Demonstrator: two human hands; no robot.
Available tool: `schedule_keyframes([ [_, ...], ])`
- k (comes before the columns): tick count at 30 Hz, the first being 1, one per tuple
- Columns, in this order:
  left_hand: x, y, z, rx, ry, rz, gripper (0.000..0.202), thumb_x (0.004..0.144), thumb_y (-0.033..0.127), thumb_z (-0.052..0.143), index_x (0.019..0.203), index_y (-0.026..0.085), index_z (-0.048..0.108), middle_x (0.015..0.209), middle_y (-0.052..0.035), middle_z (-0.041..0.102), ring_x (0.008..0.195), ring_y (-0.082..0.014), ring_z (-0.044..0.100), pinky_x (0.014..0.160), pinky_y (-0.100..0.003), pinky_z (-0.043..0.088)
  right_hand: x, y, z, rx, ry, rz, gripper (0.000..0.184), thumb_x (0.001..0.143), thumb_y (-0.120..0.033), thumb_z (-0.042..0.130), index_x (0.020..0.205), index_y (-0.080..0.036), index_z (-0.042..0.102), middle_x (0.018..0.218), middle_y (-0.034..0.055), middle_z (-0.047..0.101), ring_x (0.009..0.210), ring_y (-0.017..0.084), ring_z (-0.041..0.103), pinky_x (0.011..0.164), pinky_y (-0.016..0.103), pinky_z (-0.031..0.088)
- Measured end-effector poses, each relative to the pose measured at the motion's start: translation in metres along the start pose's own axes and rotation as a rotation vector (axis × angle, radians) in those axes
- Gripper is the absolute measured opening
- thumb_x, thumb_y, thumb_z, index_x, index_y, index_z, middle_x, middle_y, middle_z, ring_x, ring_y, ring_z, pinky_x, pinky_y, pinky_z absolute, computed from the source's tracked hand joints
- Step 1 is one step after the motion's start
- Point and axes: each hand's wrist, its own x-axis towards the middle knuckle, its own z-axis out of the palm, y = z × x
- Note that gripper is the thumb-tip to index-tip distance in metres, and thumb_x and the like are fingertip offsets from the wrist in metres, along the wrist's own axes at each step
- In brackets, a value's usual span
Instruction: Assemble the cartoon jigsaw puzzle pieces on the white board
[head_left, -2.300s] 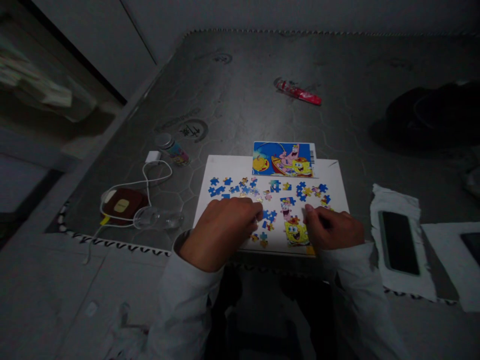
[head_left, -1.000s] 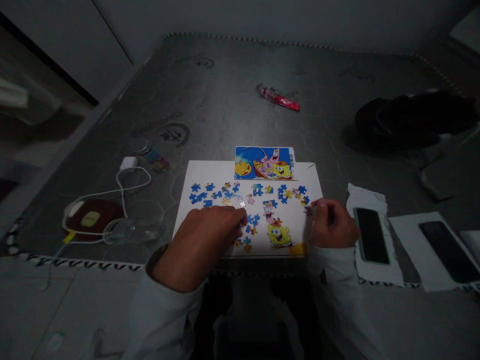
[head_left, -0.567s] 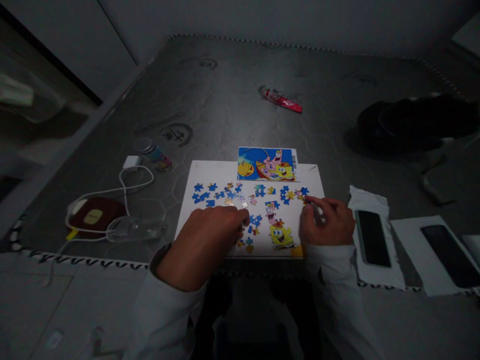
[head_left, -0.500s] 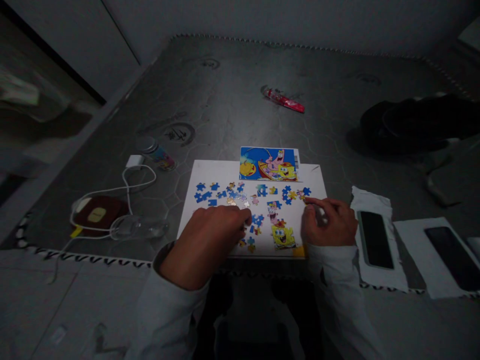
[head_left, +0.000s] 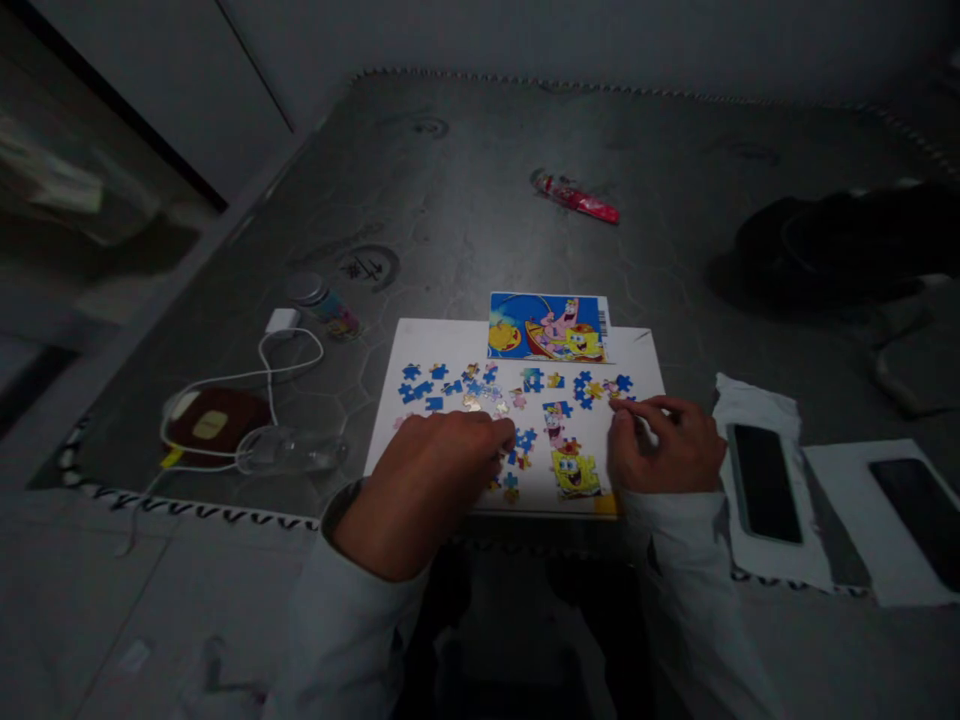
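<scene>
My left hand [head_left: 442, 470] arches over the near left part of the white board [head_left: 442, 335], its back turned up and the fingers curled down toward the middle. The fingertips are in shadow, so I can't tell whether they pinch a piece. My right hand [head_left: 667, 445] is at the board's right edge, loosely curled: the index finger reaches inward with the thumb below it, the two tips close together, and the other fingers fold back. Its tips are just beside the right-hand cluster of puzzle pieces [head_left: 583, 388]; whether they grip or touch one, I can't make out. Both wrists come out of loose, pale cloth sleeves [head_left: 352, 620], creased at the forearms.

The puzzle lies on the board between my hands. Its yellow SpongeBob section [head_left: 576, 472] is a blocky patch with knobbed edges, near the right hand, and a narrow pink-and-blue strip [head_left: 555, 425] runs up from it. Loose blue pieces [head_left: 421, 390], flat with rounded tabs and notches, spread across the left side. The glossy picture card [head_left: 547, 327] lies across the board's far edge.

The table [head_left: 450, 220] has a dark grey cover with faint hexagon lines and a black-and-white border. On my left, a clear, smooth cup [head_left: 289, 450] lies on its side beside a brown, rounded case [head_left: 217, 420]. On my right, a phone [head_left: 765, 485] rests on crumpled white material [head_left: 757, 395].
</scene>
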Motion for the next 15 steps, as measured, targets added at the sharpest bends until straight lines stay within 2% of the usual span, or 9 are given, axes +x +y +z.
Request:
schedule_keyframes([
  [7, -0.001, -0.001, 0.000, -0.013, -0.006, 0.003, 0.021, 0.102, 0.023, 0.065, 0.117, 0.032, 0.078, 0.112, -0.0008, 0.083, 0.097, -0.0267, 0.077, 0.069, -0.033, 0.045, 0.000, 0.001, 0.003, -0.052, 0.024, -0.025, 0.024, 0.099, -0.033, 0.068, 0.116, -0.028, 0.084, 0.112, 0.0062, 0.075, 0.090, 0.022, 0.060, 0.080, 0.038, 0.040],
  [9, 0.000, -0.001, 0.000, -0.009, -0.018, -0.003, 0.021, 0.101, 0.024, 0.066, 0.117, 0.032, 0.077, 0.111, -0.0009, 0.083, 0.096, -0.0276, 0.078, 0.069, -0.034, 0.045, -0.001, 0.005, 0.005, -0.049, 0.036, -0.030, 0.022, 0.100, -0.036, 0.068, 0.111, -0.028, 0.085, 0.111, 0.0057, 0.076, 0.089, 0.021, 0.061, 0.081, 0.038, 0.039],
  [13, 0.000, 0.001, -0.002, -0.017, -0.039, 0.001, 0.022, 0.103, 0.024, 0.065, 0.119, 0.032, 0.076, 0.113, -0.0011, 0.083, 0.097, -0.0282, 0.078, 0.071, -0.035, 0.047, 0.000, 0.011, 0.009, -0.038, 0.092, -0.082, 0.027, 0.100, -0.044, 0.070, 0.086, -0.024, 0.081, 0.099, 0.0041, 0.076, 0.081, 0.018, 0.061, 0.076, 0.035, 0.037],
  [15, -0.001, 0.001, -0.002, -0.022, -0.037, 0.007, 0.022, 0.103, 0.024, 0.065, 0.119, 0.032, 0.076, 0.114, -0.0014, 0.083, 0.097, -0.0283, 0.078, 0.072, -0.035, 0.048, 0.001, 0.008, 0.007, -0.017, 0.106, -0.075, 0.025, 0.100, -0.042, 0.072, 0.087, -0.024, 0.081, 0.099, 0.0044, 0.075, 0.082, 0.019, 0.061, 0.078, 0.035, 0.038],
])
